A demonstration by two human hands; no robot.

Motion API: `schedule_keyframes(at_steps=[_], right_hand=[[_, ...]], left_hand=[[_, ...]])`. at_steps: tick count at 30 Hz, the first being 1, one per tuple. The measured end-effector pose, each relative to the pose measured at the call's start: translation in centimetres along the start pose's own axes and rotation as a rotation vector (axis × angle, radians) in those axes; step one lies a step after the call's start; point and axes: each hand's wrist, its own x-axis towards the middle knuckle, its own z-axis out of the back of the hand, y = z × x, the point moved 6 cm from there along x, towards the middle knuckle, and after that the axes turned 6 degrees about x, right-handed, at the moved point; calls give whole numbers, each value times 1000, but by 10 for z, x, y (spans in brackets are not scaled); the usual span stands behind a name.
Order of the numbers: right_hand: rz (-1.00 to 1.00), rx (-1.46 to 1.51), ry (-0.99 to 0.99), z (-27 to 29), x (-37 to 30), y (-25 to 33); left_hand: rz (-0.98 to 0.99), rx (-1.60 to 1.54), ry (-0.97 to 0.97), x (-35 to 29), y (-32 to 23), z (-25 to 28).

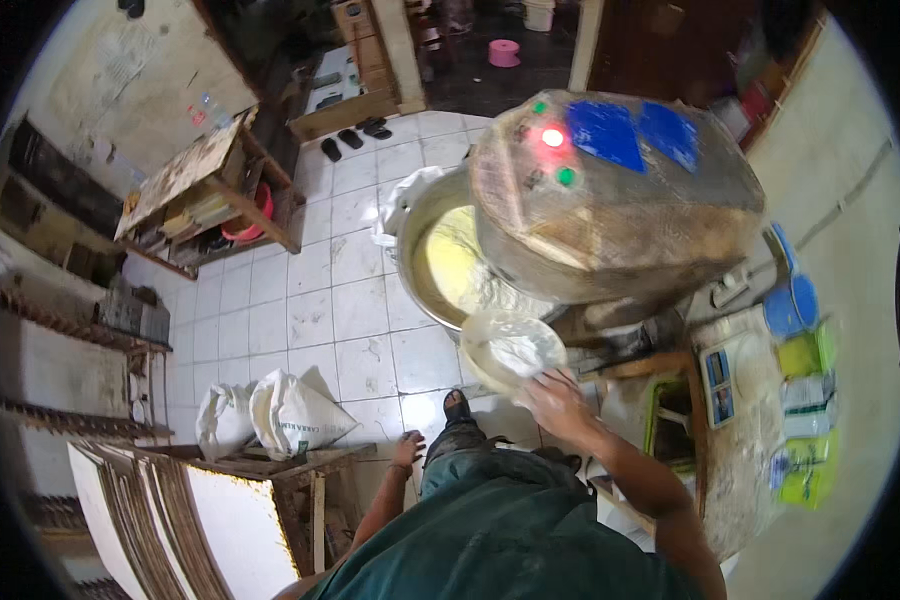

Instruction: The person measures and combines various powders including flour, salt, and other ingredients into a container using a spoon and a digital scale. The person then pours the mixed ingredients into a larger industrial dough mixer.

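Note:
My right hand (558, 400) grips the near rim of a pale round tub (480, 352), which has white powder (522, 355) inside. The tub is tilted beside the near edge of a large metal mixing bowl (408, 262). In that bowl lie a yellow mass (448, 255) and whitish, flour-like powder (510, 293). Over the bowl's right part stands the mixer's big housing (620, 215), which hides the rest of the inside. My left hand (408, 448) hangs by my left leg, fingers loosely apart and holding nothing.
White sacks (290, 412) stand on the tiled floor (310, 320) at the left, behind stacked boards (185, 510). A wooden table (195, 175) is further off. To my right, a worktop (740, 480) bears a scale (720, 385), a blue dipper (792, 305) and several packets.

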Motion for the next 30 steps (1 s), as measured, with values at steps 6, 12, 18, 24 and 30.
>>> schedule_keyframes(at_steps=[6, 12, 18, 24, 30], right_hand=[[-131, -5, 263, -112, 195, -84], [-185, -159, 808, -203, 271, -178], [-214, -80, 604, -191, 255, -166], [-335, 234, 256, -185, 266, -174], [-547, 152, 11, -204, 275, -237]], left_hand=[[20, -319, -191, -1, -8, 77], [193, -411, -216, 8, 79, 97], [336, -434, -168, -2, 96, 94], [237, -437, -157, 24, 78, 106], [156, -497, -139, 28, 10, 128]])
